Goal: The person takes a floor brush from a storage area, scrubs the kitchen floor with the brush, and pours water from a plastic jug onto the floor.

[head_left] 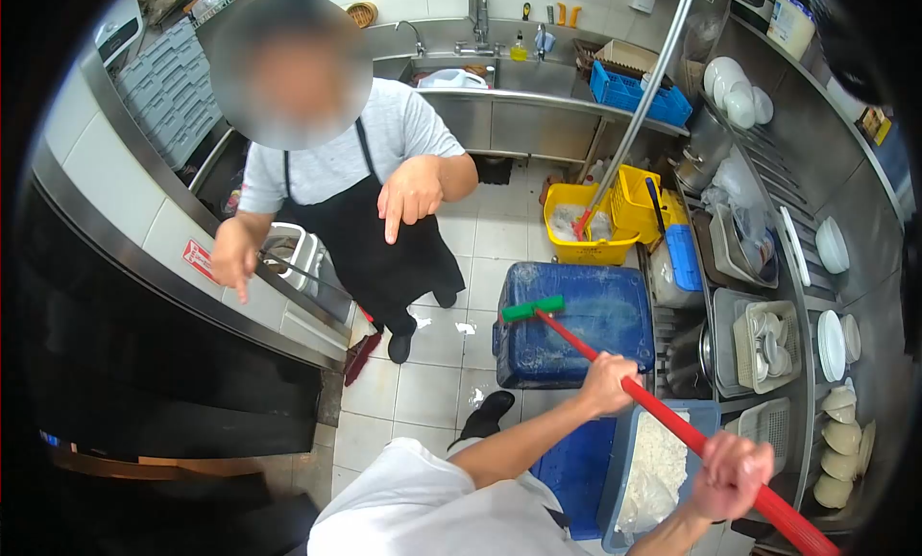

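We note both hands on a long, round red pole (663, 414), right of centre in the frame: the left hand (610, 383) wraps its fingers about the upper stretch, the right hand (735, 474) curls round the lower stretch, towards the lower right. The pole's long axis runs diagonally from lower right to centre, where its narrow green head (520, 311) lies up and left of both hands, over a scuffed blue plastic box (610, 297); left hand nearer, head-to-box contact we cannot tell.
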A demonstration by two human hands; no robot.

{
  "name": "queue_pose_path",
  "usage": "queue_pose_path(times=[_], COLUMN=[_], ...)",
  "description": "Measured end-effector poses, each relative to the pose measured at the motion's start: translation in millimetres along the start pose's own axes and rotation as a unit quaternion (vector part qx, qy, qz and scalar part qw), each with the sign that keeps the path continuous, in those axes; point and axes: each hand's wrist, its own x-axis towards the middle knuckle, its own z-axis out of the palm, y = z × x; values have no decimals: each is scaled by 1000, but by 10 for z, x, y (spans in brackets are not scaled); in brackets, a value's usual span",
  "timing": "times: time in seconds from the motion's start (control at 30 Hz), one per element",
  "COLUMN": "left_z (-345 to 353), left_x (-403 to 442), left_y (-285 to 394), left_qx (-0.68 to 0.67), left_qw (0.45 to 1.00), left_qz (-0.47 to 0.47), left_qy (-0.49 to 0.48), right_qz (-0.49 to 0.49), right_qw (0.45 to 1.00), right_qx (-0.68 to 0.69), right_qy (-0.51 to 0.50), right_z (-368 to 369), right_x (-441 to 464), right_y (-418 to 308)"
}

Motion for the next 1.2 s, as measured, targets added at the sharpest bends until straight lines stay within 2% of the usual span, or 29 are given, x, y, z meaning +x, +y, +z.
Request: queue_pose_path(times=[0.03,0.1,0.13,0.2,0.23,0.3,0.37,0.4,0.43,0.47,0.5,0.53,0.57,0.6,0.63,0.67,0.73,0.77,0.83,0.87,0.9,0.93,0.97,1.03,1.07,1.13,1.17,1.2], left_z=[76,11,20,-44,0,4,60,82,36,63,75,86,18,23,83,141,212,227,234,245,160,123,161,243,303,528,659,734], left_x=[-65,89,149,377,365,231,29,-28,39,87,123,250,381,507,462,320,117,-59,-344,-233,-258,-216,-133,-109,-243,-368,-608,-774], left_y=[97,-22,-276,-573,-658,-276,101,192,185,-14,-318,-564,-818,-978,-1033,-844,-133,140,492,411,297,-11,-491,-1611,-1522,-1130,-952,-804], left_qx=[0,1,-18,29,11,42,7,-47,-28,-54,-30,25,27,57,87,84,-1,32,-63,-43,-24,-19,-14,153,148,65,18,-5], left_qw=[1000,999,999,997,998,999,998,998,997,996,996,996,994,993,990,990,998,997,996,996,996,995,992,972,970,986,988,986], left_qz=[-10,32,30,67,66,24,-4,-9,66,67,66,75,39,44,44,37,50,47,32,51,58,13,-33,-50,-49,-37,-11,-36], left_qy=[-1,7,-22,-38,-23,-20,-58,-43,-22,-11,-45,-48,-96,-99,-99,-103,-42,-59,-48,-54,-69,-95,-122,-171,-186,-152,-153,-161], right_qz=[-19,-13,-15,-23,-33,-11,0,-7,-9,-12,-16,-53,-15,-8,-57,-13,30,36,47,41,33,29,23,47,45,50,15,-10], right_qw=[1000,1000,999,998,996,997,998,999,1000,998,995,984,994,994,996,997,996,997,994,994,997,997,996,996,995,993,995,993], right_qx=[-12,6,-11,-48,-80,-71,-57,-40,-25,-45,-65,-156,-99,-98,-64,-68,-58,-48,-54,-57,-59,-64,-70,-68,-79,-100,-90,-89], right_qy=[-13,26,26,27,24,16,3,-1,0,40,75,75,50,36,9,34,53,50,-84,-89,-35,22,51,33,41,24,-50,-73], right_z=[39,-45,-92,-111,-71,-52,-6,-29,-34,-80,-159,-188,-222,-289,-276,-294,-282,-222,-115,-147,-124,-79,-53,-88,-102,-193,-241,-232], right_x=[47,14,15,13,-21,-3,81,69,48,-17,-102,-160,-183,-221,-112,-120,-98,-140,-123,-81,-147,-235,-227,-227,-225,-143,-115,-129], right_y=[-106,109,290,596,636,237,-173,-191,-182,7,294,539,793,943,949,716,94,-239,-693,-603,-451,-330,-222,-115,-194,-583,-777,-891])
